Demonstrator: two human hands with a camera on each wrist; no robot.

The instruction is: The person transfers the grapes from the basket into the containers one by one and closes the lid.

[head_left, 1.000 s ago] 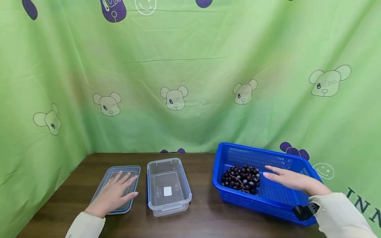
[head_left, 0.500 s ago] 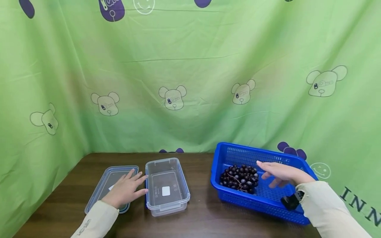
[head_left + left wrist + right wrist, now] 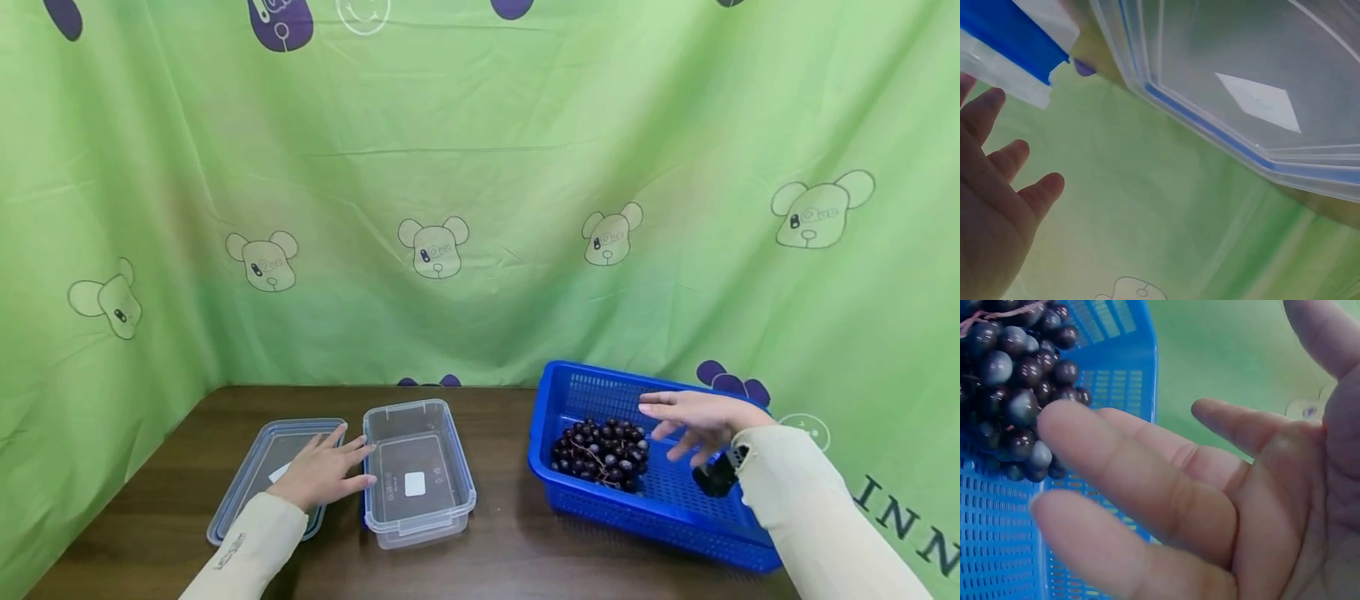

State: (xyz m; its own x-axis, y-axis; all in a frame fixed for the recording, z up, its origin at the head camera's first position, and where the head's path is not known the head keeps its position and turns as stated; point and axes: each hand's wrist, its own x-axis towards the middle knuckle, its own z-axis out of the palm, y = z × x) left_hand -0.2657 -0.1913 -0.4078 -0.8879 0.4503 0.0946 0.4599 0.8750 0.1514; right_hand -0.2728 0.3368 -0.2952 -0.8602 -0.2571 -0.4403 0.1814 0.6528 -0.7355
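A clear plastic food container (image 3: 420, 475) with a white label stands uncovered at the centre left of the table. Its flat lid (image 3: 255, 467) with a blue seal lies to the left. Between the two, my left hand (image 3: 321, 473) hovers with fingers spread, its tips near the container's left side. A bunch of dark grapes (image 3: 600, 452) lies in the left part of a blue perforated basket (image 3: 675, 533). Above the basket, right of the grapes, my right hand (image 3: 693, 417) is held with loosely bent fingers and nothing in them. In the right wrist view the grapes (image 3: 1016, 387) show beyond its fingertips.
The brown wooden table (image 3: 502, 550) is bounded behind and at the sides by a green curtain (image 3: 495, 317) with bear prints. A black watch-like device (image 3: 716, 477) sits at the right wrist, over the basket.
My left hand has moved right, from over the lid to beside the container. My right hand has risen slightly over the basket, and its fingers have turned downward. Container and grapes stay put.
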